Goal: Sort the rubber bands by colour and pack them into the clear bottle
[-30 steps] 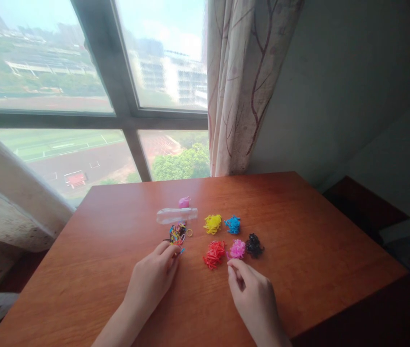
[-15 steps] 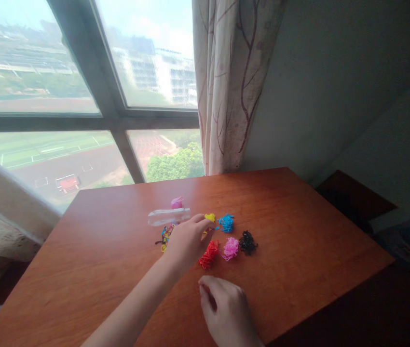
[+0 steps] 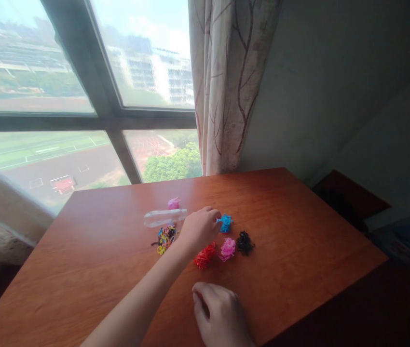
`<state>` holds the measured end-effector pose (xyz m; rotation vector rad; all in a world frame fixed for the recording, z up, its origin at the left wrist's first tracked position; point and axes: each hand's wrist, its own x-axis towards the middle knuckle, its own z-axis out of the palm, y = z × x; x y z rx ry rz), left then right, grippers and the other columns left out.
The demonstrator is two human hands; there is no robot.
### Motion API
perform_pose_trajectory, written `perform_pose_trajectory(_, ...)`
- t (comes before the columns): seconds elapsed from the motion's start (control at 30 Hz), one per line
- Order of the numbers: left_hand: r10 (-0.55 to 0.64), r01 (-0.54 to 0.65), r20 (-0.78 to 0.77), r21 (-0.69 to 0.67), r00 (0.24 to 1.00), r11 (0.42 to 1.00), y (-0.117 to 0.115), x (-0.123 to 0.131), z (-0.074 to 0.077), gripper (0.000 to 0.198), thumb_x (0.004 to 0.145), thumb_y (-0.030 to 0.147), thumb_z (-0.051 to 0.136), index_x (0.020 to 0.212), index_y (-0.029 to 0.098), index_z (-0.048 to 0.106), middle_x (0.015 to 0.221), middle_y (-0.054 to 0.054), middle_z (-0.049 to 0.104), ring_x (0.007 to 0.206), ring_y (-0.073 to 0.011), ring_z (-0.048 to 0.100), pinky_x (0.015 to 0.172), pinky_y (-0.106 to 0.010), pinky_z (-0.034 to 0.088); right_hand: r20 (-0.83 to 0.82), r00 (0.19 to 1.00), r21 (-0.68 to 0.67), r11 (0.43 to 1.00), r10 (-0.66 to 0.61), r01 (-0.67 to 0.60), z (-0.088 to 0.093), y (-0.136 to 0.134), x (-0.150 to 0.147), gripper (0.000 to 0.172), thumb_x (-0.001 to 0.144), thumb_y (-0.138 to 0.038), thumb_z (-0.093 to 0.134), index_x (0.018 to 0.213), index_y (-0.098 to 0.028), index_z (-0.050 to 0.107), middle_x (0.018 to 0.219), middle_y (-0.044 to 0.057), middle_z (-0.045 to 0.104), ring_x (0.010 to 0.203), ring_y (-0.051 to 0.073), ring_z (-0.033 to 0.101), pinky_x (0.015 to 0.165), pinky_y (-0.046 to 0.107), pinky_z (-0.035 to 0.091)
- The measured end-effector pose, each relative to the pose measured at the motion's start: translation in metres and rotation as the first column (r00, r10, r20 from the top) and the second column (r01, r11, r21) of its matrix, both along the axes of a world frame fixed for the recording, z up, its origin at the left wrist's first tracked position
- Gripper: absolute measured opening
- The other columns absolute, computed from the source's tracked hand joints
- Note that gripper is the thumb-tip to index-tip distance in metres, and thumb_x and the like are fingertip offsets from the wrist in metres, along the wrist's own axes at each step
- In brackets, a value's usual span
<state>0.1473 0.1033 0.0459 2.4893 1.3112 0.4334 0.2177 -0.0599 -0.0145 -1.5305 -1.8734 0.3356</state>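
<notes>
Over the table my left hand point(image 3: 202, 225) reaches across to the blue pile of small rubber bands point(image 3: 225, 223). Its fingertips are pinched at the pile's left edge, with a bit of blue band at them. Below that hand lies a red pile point(image 3: 205, 255), partly covered by it. Pink point(image 3: 228, 249) and black point(image 3: 244, 243) piles sit to the right. A mixed-colour heap of bands point(image 3: 165, 238) is left of my left wrist. The yellow pile is hidden behind my left hand. Nearer me, my right hand point(image 3: 221, 313) rests with curled fingers, nothing visible in them.
A clear plastic bag or sleeve point(image 3: 163, 218) lies beyond the mixed heap, and a pink bundle point(image 3: 173, 203) is behind it. The wooden table point(image 3: 321, 250) ends at a window point(image 3: 114, 115) and a curtain point(image 3: 223, 96).
My left hand has moved slightly right, up to the blue pile, and now covers the yellow pile. My right hand stays curled near the front. The view has shifted a little.
</notes>
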Motion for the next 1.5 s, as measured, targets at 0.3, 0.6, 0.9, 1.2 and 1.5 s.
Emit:
perform_pose_trajectory(0.3, 0.194, -0.193, 0.035, -0.024, 0.98, 0.981, -0.038, -0.117, -0.007, 0.022, 0.09, 0.032, 0.048, 0.088, 0.024, 0.068, 0.089, -0.001, 0.073, 0.068, -0.0162, 0.065, 0.061, -0.025, 0.045, 0.168, 0.983, -0.161, 0.982, -0.068, 0.095, 0.018, 0.019, -0.018, 0.016, 0.087, -0.011, 0.053, 0.082, -0.024, 0.061, 0.074, -0.001, 0.069, 0.066, 0.017, 0.067, 0.057, 0.025, 0.035)
perform_pose_trajectory(0.6, 0.325, -0.317, 0.075, -0.101, 0.943, 0.943, -0.072, -0.159, -0.04, 0.023, 0.091, 0.034, 0.045, 0.091, 0.022, 0.066, 0.086, -0.001, 0.069, 0.072, -0.0168, 0.065, 0.068, -0.026, 0.048, 0.335, 0.942, -0.333, 0.932, -0.025, 0.143, 0.039, 0.054, -0.062, 0.007, 0.088, -0.019, 0.061, 0.095, -0.021, 0.063, 0.084, 0.007, 0.073, 0.074, 0.024, 0.071, 0.059, 0.028, 0.045)
perform_pose_trajectory(0.9, 0.323, -0.31, 0.106, -0.122, 0.94, 0.943, -0.071, -0.162, -0.042, 0.022, 0.092, 0.032, 0.045, 0.092, 0.023, 0.065, 0.087, -0.001, 0.068, 0.075, -0.0171, 0.064, 0.07, -0.027, 0.047, 0.404, 0.914, -0.335, 0.922, -0.047, 0.195, 0.034, 0.075, -0.074, 0.014, 0.092, -0.01, 0.05, 0.088, -0.016, 0.062, 0.079, 0.013, 0.073, 0.07, 0.025, 0.073, 0.056, 0.027, 0.047)
perform_pose_trajectory(1.2, 0.326, -0.315, 0.076, -0.131, 0.942, 0.94, -0.072, -0.159, -0.041, 0.023, 0.092, 0.032, 0.044, 0.091, 0.025, 0.065, 0.087, 0.0, 0.067, 0.076, -0.0169, 0.064, 0.069, -0.026, 0.046, 0.349, 0.928, -0.167, 0.965, -0.133, 0.201, 0.04, 0.056, -0.045, 0.016, 0.09, -0.014, 0.055, 0.078, -0.021, 0.062, 0.068, 0.004, 0.07, 0.061, 0.019, 0.068, 0.05, 0.023, 0.034)
perform_pose_trajectory(1.5, 0.327, -0.319, 0.039, -0.148, 0.944, 0.936, -0.075, -0.158, -0.04, 0.024, 0.093, 0.033, 0.042, 0.093, 0.025, 0.065, 0.089, -0.001, 0.065, 0.076, -0.0174, 0.064, 0.068, -0.026, 0.045, 0.241, 0.91, 0.012, 0.938, -0.338, 0.345, 0.034, 0.045, 0.067, 0.027, 0.094, -0.034, 0.046, 0.077, -0.023, 0.063, 0.056, 0.0, 0.063, 0.049, 0.016, 0.058, 0.049, 0.026, 0.029)
